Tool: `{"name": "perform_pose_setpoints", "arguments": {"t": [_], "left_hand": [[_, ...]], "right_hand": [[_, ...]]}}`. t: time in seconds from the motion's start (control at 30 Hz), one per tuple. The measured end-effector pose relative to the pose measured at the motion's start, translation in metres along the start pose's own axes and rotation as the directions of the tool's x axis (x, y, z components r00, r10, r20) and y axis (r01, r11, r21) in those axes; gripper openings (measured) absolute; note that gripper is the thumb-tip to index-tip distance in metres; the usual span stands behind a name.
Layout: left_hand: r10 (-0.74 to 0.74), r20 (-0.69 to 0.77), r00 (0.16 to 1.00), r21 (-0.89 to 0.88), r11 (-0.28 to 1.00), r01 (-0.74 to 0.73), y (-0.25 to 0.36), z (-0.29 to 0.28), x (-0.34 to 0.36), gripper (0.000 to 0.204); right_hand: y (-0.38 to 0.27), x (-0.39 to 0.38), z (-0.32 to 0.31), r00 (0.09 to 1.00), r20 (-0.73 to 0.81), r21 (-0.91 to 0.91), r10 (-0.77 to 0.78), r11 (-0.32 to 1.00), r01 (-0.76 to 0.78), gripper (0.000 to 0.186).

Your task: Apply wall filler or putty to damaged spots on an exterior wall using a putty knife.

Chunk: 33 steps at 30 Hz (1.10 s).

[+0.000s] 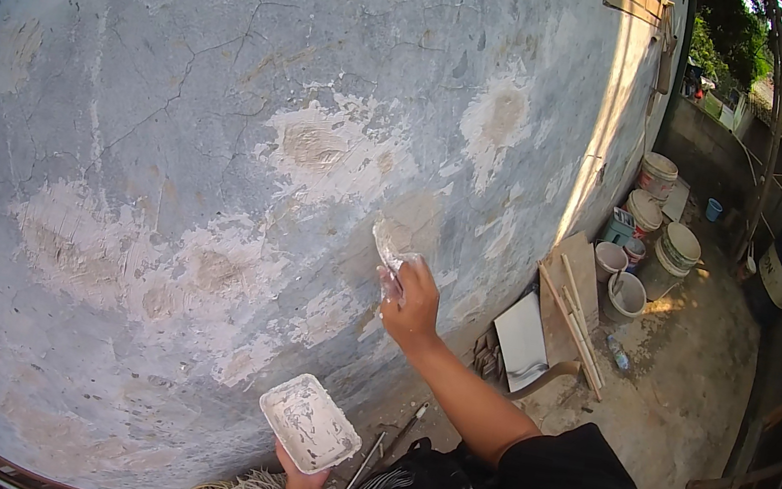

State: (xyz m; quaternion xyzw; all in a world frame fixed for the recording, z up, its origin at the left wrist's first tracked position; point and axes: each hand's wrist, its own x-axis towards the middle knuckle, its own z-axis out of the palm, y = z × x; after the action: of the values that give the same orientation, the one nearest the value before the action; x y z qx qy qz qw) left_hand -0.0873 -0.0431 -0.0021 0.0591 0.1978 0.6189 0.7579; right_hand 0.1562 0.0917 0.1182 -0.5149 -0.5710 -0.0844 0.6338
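Beside the patched wall [228,119], buckets [648,248]; right fingers [407,272] around putty knife [388,246], left fingers [301,474] gripping tray [309,423].

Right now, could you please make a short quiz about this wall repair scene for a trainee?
1. True or false: the right hand presses a putty knife against the wall.
2. What does the left hand hold?
A. a paint roller
B. a flat rectangular tray smeared with white filler
C. a hammer
3. Fill in: several buckets stand on the ground to the person's ____.

Key:
1. True. The blade lies on a sanded patch of the grey, cracked wall.
2. B. The fingers grip the tray from below, away from the wall.
3. Right, along the foot of the wall, beside leaning boards.
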Motion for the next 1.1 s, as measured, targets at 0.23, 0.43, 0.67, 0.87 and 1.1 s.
{"name": "perform_pose_setpoints", "arguments": {"t": [0.23, 0.43, 0.67, 0.87, 1.1], "left_hand": [[0.023, -0.046, 0.999, -0.030, 0.999, -0.024, 0.003, 0.004, -0.004, 0.049], [0.037, -0.019, 0.999, -0.038, 0.999, -0.038, 0.004, -0.003, -0.015, 0.052], [0.024, -0.082, 0.996, -0.066, 0.997, -0.029, 0.006, -0.009, -0.010, 0.050], [0.016, -0.008, 1.000, -0.068, 0.998, -0.017, 0.011, -0.003, -0.017, 0.049], [-0.008, -0.008, 1.000, -0.032, 0.999, 0.008, -0.006, -0.002, -0.007, 0.049]], "right_hand": [[-0.019, -0.011, -0.033, 0.981, 0.099, 0.103, -0.166, 0.982, 0.156, 0.010], [0.033, 0.034, -0.042, 0.994, -0.111, -0.189, 0.025, 0.981, -0.045, 0.007], [-0.011, -0.050, -0.014, 0.950, 0.273, 0.096, -0.150, 0.987, 0.129, 0.018], [0.012, 0.037, -0.037, 0.996, -0.085, -0.019, -0.035, 0.999, 0.033, 0.014], [-0.040, -0.016, -0.012, 0.965, 0.205, 0.051, -0.164, 0.986, 0.157, 0.014]]}}
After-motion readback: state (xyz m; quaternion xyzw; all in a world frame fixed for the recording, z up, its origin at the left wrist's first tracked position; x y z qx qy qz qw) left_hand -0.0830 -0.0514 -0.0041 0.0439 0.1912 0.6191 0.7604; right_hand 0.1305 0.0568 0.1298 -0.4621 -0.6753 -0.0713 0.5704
